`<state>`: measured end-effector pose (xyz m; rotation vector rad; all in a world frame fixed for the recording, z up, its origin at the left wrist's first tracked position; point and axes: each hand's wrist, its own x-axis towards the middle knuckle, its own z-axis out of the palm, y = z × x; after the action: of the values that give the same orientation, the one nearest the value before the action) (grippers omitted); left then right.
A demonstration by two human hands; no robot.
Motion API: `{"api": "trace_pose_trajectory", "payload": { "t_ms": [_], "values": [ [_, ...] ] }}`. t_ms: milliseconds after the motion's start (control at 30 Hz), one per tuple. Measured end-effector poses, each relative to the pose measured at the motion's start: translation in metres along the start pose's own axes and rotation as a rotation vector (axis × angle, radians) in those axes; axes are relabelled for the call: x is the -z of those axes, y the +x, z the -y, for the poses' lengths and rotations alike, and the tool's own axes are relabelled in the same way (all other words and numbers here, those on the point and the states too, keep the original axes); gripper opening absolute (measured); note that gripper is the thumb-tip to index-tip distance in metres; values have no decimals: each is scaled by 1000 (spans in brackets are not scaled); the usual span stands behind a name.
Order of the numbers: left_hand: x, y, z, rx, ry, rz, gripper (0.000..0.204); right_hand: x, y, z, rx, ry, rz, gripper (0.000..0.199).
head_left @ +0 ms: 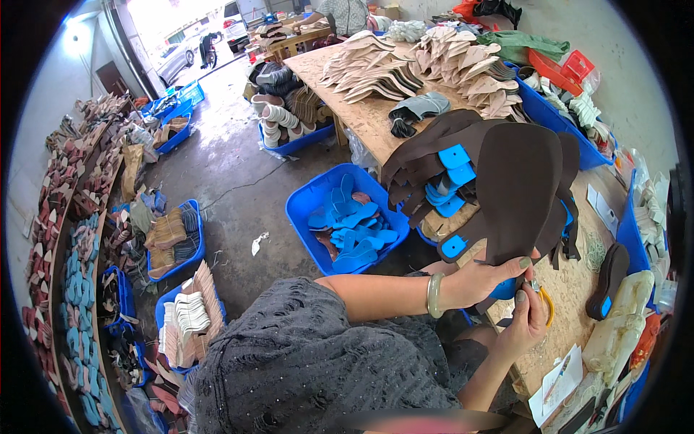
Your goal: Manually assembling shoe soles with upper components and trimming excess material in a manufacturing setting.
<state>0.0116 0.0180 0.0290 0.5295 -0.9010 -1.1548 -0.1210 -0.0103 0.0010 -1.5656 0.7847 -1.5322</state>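
Observation:
My left hand (pixel 490 279), with a pale green bangle on the wrist, grips the lower end of a large dark brown shoe insole (pixel 517 189) and holds it upright above the wooden table (pixel 361 116). A blue heel piece (pixel 504 289) shows just below the fingers. My right hand (pixel 526 318) sits right under the left and is closed on small yellow-handled scissors (pixel 547 304) at the insole's bottom edge. Behind the held insole, a fan of more brown insoles with blue heel pads (pixel 442 163) lies on the table.
A blue bin of blue insole pieces (pixel 347 220) stands on the floor beside the table. Stacks of tan insoles (pixel 419 61) cover the far tabletop. Blue crates (pixel 557 116) line the table's right side. More bins and shoe-part racks (pixel 72 239) fill the left. Another person (pixel 345 13) works far off.

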Motion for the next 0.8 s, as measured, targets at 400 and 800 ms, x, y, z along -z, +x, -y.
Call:
{"api": "trace_pose_trajectory", "payload": {
  "t_ms": [400, 800],
  "values": [
    [-6, -8, -16, -10, -1, 60, 30, 0, -6, -2, 149, -35, -1, 12],
    [-1, -12, -8, 25, -39, 72, 32, 8, -4, 2, 96, 52, 47, 12]
  ]
}}
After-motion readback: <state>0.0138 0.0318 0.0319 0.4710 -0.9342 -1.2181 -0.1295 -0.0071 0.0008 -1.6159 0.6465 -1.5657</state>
